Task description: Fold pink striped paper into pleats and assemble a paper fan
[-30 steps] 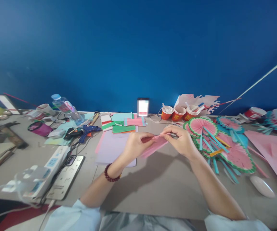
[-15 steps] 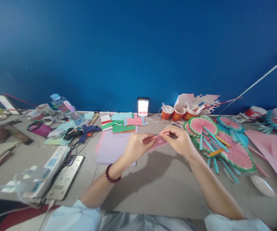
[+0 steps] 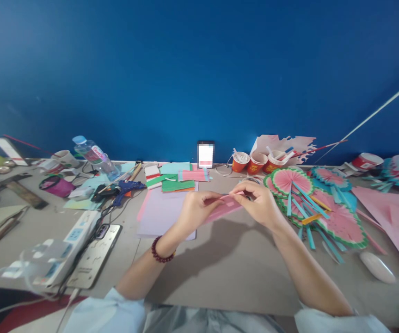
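A strip of pink paper (image 3: 224,209) is stretched between my two hands above the table. My left hand (image 3: 197,210), with a dark red bead bracelet on the wrist, pinches its left end between thumb and fingers. The upper right end is in the pinch of my right hand (image 3: 256,203). Part of the paper shows below my fingers, tilted up to the right; the rest is hidden behind them. Under and behind my left hand lie lilac paper sheets (image 3: 159,210). Folded watermelon fans (image 3: 292,180) lie just right of my right hand.
Green paper pieces (image 3: 177,182) and a striped pleated piece (image 3: 194,175) lie behind the sheets. Red paper cups (image 3: 241,163) stand by the wall. Leftward are a glue gun (image 3: 126,189), phone (image 3: 95,256), power strip (image 3: 72,245), bottle (image 3: 97,155) and hammer (image 3: 26,192). A computer mouse (image 3: 377,267) lies at right.
More of the pink paper shows below my fingers, while my hands stay in nearly the same place. At far left, another person's hand has drawn back from the hammer toward the picture's edge.
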Tool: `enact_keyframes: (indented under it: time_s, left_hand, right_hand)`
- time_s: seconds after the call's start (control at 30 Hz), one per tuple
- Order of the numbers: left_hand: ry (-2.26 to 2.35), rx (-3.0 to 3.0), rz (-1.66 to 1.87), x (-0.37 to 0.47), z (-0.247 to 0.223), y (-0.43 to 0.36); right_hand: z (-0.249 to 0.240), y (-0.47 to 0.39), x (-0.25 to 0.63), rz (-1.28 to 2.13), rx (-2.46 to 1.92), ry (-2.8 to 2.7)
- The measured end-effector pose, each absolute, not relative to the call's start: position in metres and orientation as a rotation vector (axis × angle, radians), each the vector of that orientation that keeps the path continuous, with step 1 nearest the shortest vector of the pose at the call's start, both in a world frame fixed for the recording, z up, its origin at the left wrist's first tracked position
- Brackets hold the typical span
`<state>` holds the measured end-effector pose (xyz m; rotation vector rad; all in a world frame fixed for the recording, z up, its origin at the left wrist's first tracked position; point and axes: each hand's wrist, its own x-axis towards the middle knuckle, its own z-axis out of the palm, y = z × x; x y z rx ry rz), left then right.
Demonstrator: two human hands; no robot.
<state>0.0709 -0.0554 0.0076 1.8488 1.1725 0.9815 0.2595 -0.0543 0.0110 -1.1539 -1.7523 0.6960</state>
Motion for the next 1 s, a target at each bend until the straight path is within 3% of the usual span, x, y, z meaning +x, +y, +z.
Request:
enact_keyframes:
  time_s: [0.6,1.0]
  left_hand:
    - [1.111,1.768,0.971,0.066,0.002,-0.044]
    - [1.275,2.136,1.102,0.07,-0.006,-0.049]
  right_hand:
    - [0.01,-0.053,0.259,0.637,-1.116,-1.793]
    - [0.014,-0.055,0.256,0.379,-1.058,-2.018]
